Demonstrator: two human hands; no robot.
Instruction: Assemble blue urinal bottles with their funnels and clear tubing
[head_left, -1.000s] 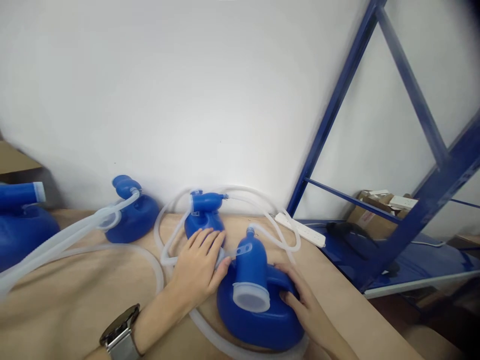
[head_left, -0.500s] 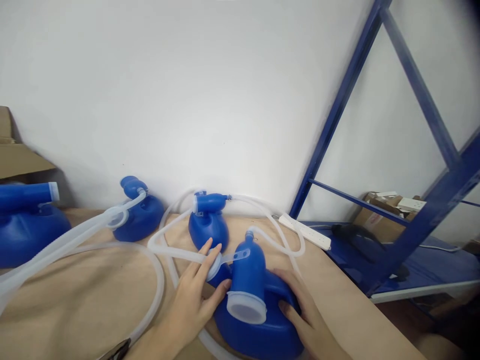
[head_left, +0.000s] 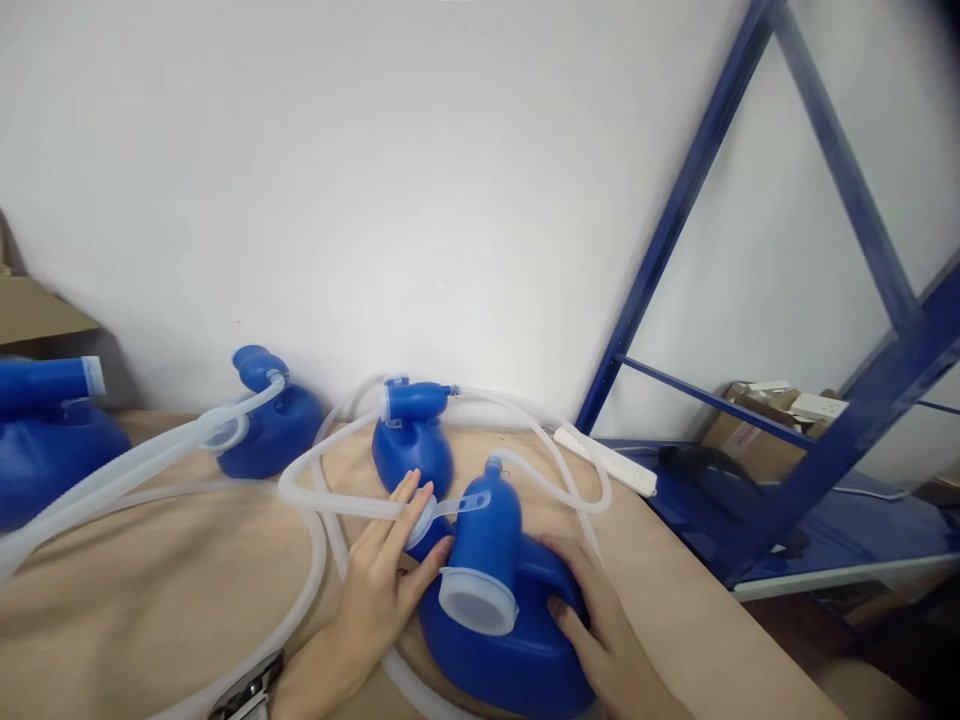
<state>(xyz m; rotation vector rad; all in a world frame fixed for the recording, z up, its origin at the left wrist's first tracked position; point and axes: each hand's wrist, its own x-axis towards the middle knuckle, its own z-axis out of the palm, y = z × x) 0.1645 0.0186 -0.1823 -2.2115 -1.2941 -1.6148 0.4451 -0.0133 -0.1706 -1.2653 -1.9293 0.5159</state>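
A blue plastic urinal bottle lies on the table in front of me, its wide neck capped in translucent white and facing me. A clear tube joins its narrow far end. My right hand grips the bottle's handle side, thumb in front. On the left, my left hand has its fingers stretched over a white cap on the blue side spout, its thumb against the spout. A perforated clear strap runs from this cap across the neck. A white tube passes under the left fingers.
Other blue urinal bottles stand near the wall: one behind, one to its left, one at the far left. Pale hoses loop over the table. A power strip and a blue metal frame are right.
The view has shifted slightly, so the bottle and both hands appear a little higher and further left. Both hands keep their places on the bottle and its cap.
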